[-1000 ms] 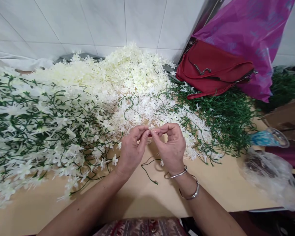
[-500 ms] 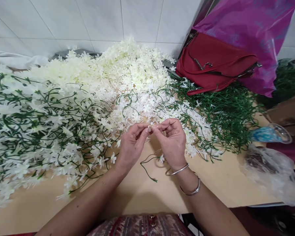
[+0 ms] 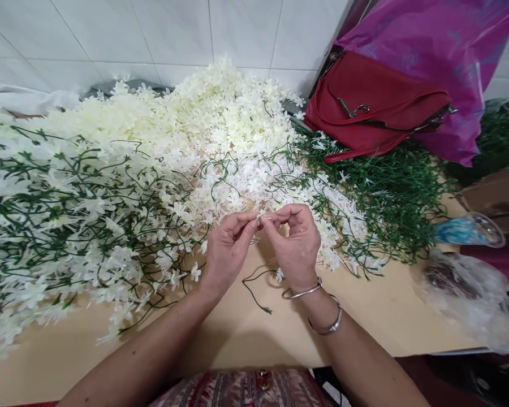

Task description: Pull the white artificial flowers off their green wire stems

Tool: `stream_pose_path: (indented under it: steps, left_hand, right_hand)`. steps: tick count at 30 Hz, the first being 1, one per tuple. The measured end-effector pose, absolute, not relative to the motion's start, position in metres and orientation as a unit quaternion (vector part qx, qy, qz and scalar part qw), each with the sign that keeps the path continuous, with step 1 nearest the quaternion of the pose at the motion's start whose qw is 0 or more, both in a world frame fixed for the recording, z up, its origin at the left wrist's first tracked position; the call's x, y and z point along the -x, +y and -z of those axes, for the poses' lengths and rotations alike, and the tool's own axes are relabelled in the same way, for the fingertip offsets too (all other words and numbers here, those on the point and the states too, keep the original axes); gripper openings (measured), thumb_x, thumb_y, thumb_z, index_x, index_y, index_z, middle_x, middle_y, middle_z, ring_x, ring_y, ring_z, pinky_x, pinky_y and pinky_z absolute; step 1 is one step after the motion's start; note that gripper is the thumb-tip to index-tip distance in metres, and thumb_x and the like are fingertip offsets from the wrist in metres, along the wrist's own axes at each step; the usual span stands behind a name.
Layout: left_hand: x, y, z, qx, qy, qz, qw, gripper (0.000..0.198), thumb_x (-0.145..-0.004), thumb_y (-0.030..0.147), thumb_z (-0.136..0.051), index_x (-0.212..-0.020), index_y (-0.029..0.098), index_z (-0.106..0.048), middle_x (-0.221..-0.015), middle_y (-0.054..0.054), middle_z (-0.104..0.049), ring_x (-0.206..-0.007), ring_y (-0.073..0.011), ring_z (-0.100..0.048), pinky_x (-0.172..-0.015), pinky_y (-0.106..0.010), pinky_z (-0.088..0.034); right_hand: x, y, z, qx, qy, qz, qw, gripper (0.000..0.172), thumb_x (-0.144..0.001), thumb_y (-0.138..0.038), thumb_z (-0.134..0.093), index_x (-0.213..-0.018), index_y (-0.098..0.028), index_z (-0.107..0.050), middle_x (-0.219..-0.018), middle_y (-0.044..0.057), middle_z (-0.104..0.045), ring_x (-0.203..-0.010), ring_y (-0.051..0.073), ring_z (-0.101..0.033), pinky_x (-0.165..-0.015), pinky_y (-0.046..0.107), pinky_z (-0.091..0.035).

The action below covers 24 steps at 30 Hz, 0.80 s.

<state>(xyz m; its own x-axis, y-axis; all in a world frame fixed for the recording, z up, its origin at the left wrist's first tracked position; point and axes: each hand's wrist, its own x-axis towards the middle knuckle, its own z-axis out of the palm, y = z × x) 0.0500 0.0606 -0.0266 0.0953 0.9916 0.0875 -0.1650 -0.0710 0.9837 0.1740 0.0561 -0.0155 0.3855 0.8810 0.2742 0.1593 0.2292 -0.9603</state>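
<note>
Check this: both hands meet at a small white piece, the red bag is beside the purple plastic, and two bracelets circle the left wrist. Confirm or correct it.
Wrong wrist: the head view shows two bracelets on the right wrist. The rest is right: left hand and right hand meet at a small white piece, and the red bag is beside the purple plastic.

Here a tiny white artificial flower (image 3: 259,216) is pinched, gripped from both sides, its one edge caught by the thumb and forefinger of the left hand (image 3: 227,249), the other by those of the right hand (image 3: 297,246). It is held up clear of the tabletop (image 3: 385,316), just in front of the heaped white blossoms (image 3: 237,118). Pale petals are glimpsed above the thumbs; most is hidden by fingertips, so its tilt can't be judged surely.
</note>
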Motion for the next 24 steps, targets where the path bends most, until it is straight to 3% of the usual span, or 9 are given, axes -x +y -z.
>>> stream_pose_path:
  steps: [10,19,24]
  left_hand:
    - [-0.052,0.06,0.027,-0.478,0.418,-0.528,0.564,0.027,-0.095,0.037,-0.073,-0.113,0.017,-0.067,-0.102,-0.008,-0.082,-0.099,-0.0212,-0.079,-0.096,-0.037,-0.063]
    - [-0.048,0.057,0.03,-0.583,0.445,-0.51,0.449,0.018,-0.1,0.033,-0.065,-0.113,0.021,-0.069,-0.107,-0.007,-0.079,-0.102,-0.0203,-0.077,-0.093,-0.032,-0.061]
    - [-0.045,0.059,0.031,-0.635,0.425,-0.513,0.391,0.011,-0.102,0.027,-0.062,-0.109,0.023,-0.07,-0.103,-0.005,-0.076,-0.098,-0.018,-0.074,-0.09,-0.031,-0.058]
  right_hand:
    - [-0.176,0.058,0.011,0.53,-0.392,-0.377,0.651,0.033,-0.075,-0.023,-0.083,-0.091,-0.024,-0.054,-0.078,-0.004,-0.069,-0.074,0.014,-0.066,-0.075,0.03,-0.056]
    - [-0.176,0.058,0.013,0.514,-0.409,-0.403,0.638,0.03,-0.077,-0.021,-0.083,-0.091,-0.024,-0.056,-0.082,-0.003,-0.069,-0.078,0.014,-0.065,-0.079,0.03,-0.053]
    - [-0.193,0.064,0.015,0.507,-0.437,-0.439,0.599,0.033,-0.077,-0.022,-0.084,-0.105,-0.025,-0.069,-0.092,-0.001,-0.07,-0.087,0.015,-0.065,-0.085,0.032,-0.054]
